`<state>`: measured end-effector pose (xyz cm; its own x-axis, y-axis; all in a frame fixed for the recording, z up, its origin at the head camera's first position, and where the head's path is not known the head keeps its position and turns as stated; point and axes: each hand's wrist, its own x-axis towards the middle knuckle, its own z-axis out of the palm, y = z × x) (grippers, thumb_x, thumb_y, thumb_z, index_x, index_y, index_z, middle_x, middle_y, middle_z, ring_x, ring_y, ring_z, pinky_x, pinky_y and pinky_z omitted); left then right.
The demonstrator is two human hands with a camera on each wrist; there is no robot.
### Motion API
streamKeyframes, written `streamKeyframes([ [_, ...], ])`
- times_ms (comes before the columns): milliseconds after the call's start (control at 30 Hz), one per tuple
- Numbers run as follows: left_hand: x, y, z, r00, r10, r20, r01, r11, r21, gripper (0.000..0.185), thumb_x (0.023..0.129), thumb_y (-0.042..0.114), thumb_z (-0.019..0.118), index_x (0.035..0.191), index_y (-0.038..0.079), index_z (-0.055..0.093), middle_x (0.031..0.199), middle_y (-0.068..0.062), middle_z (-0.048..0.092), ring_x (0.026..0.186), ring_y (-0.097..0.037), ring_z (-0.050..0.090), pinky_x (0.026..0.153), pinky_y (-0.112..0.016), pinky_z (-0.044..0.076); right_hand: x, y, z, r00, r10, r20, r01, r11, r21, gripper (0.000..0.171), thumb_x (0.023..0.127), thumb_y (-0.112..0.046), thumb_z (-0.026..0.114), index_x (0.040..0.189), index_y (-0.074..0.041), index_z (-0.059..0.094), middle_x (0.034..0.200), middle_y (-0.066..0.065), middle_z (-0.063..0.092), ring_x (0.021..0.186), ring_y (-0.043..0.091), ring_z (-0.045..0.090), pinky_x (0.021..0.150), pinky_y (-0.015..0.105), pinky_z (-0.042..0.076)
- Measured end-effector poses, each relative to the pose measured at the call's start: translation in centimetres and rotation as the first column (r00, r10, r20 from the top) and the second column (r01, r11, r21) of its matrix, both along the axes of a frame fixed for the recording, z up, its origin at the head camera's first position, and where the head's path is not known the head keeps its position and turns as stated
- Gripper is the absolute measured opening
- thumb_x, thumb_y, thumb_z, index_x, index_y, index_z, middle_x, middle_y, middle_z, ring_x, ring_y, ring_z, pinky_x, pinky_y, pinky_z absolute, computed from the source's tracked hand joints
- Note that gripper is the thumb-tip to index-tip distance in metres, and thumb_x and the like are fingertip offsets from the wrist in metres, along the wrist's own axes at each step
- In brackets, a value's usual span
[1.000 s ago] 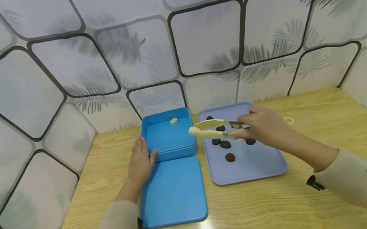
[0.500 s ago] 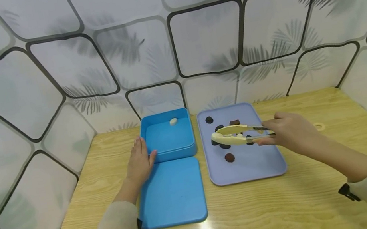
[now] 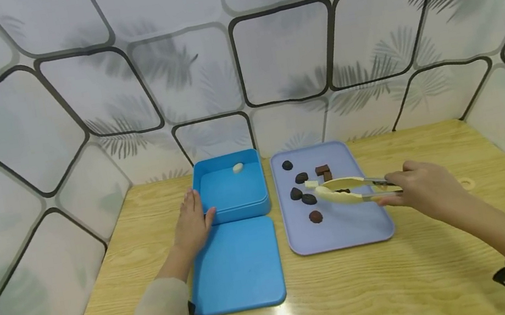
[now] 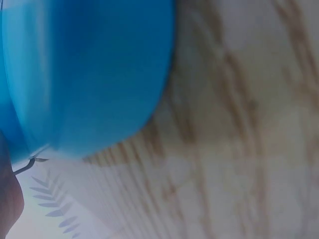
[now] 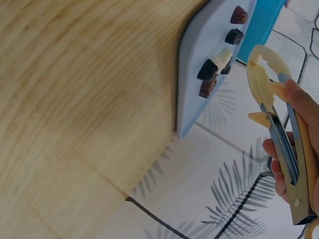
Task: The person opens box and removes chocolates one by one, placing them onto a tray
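Note:
In the head view my left hand lies with straight fingers against the left side of the blue box. A white oval piece sits inside that box. My right hand grips metal tongs with cream tips, held above the lilac tray. The tips look close together with nothing visible between them. A pale block shows just beyond the tips. Dark chocolates lie about the tray, among them a round brown one and a square one. The tongs cover part of one more.
A flat blue lid lies in front of the box, left of the tray. The wooden table meets a patterned cloth wall at the back. A cream ring shows at the tongs' rear end.
My right hand has moved right with the tongs, from near the box's edge back over the tray, uncovering several chocolates and the pale block. The left hand stays put.

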<state>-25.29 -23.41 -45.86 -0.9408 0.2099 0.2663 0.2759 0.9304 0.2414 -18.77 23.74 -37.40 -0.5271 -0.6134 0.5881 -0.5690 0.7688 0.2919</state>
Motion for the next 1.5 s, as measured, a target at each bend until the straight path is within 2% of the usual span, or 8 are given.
streamKeyframes([
  [300, -0.1, 0.0, 0.0, 1.000, 0.005, -0.004, -0.005, 1.000, -0.007, 0.067, 0.101, 0.031, 0.043, 0.141, -0.019, 0.019, 0.149, -0.035, 0.019, 0.139, -0.045, 0.019, 0.114, -0.053, 0.019, 0.0, 0.4, -1.4, 0.996, -0.036, 0.085, 0.033, 0.999, 0.029, 0.090, 0.083, -0.073, 0.014, 0.075, -0.004, 0.072, 0.054, 0.003, 0.057, 0.047, 0.013, 0.043, 0.036, 0.025, 0.035],
  [667, 0.2, -0.1, 0.0, 1.000, 0.009, -0.013, -0.009, 1.000, 0.012, 0.067, 0.101, 0.030, 0.043, 0.141, -0.019, 0.021, 0.149, -0.035, 0.019, 0.139, -0.045, 0.021, 0.113, -0.053, 0.020, 0.4, 0.2, -2.7, 0.982, -0.076, 0.171, 0.070, 0.997, 0.040, 0.092, 0.080, -0.075, 0.013, 0.078, -0.005, 0.073, 0.056, 0.002, 0.057, 0.049, 0.012, 0.042, 0.037, 0.025, 0.035],
  [833, 0.1, -0.1, -0.2, 1.000, 0.008, -0.017, -0.007, 1.000, 0.013, 0.067, 0.101, 0.029, 0.044, 0.141, -0.019, 0.021, 0.149, -0.035, 0.018, 0.139, -0.045, 0.020, 0.113, -0.053, 0.020, 0.4, 0.2, -3.0, 0.984, -0.070, 0.161, 0.067, 0.997, 0.024, 0.093, 0.080, -0.076, 0.015, 0.078, -0.003, 0.073, 0.057, 0.004, 0.059, 0.049, 0.013, 0.043, 0.037, 0.026, 0.036],
  [1000, 0.0, -0.1, -0.3, 1.000, 0.002, -0.021, -0.002, 1.000, 0.006, 0.068, 0.101, 0.030, 0.044, 0.141, -0.019, 0.020, 0.150, -0.035, 0.018, 0.140, -0.045, 0.020, 0.114, -0.053, 0.019, 0.3, 0.4, -3.2, 0.994, -0.016, 0.111, 0.018, 1.000, -0.019, 0.093, 0.082, -0.076, 0.018, 0.079, 0.001, 0.070, 0.060, 0.008, 0.062, 0.051, 0.017, 0.047, 0.039, 0.028, 0.041],
  [1200, 0.0, 0.0, -0.3, 1.000, 0.006, -0.024, -0.006, 1.000, -0.002, 0.068, 0.101, 0.030, 0.044, 0.141, -0.019, 0.020, 0.149, -0.035, 0.020, 0.139, -0.045, 0.020, 0.113, -0.053, 0.020, 0.3, 0.6, -3.2, 0.996, 0.062, 0.062, -0.057, 0.995, -0.078, 0.099, 0.077, -0.081, 0.033, 0.094, 0.011, 0.066, 0.076, 0.018, 0.069, 0.062, 0.026, 0.055, 0.051, 0.034, 0.049],
  [1500, 0.2, 0.0, 0.0, 1.000, 0.007, -0.001, -0.007, 1.000, 0.011, 0.068, 0.101, 0.031, 0.043, 0.141, -0.019, 0.019, 0.149, -0.035, 0.019, 0.140, -0.045, 0.019, 0.113, -0.054, 0.020, 0.0, 0.3, -3.3, 0.996, 0.071, 0.055, -0.062, 0.985, -0.158, 0.100, 0.075, -0.082, 0.035, 0.098, 0.010, 0.065, 0.081, 0.019, 0.070, 0.063, 0.026, 0.052, 0.050, 0.036, 0.046],
])
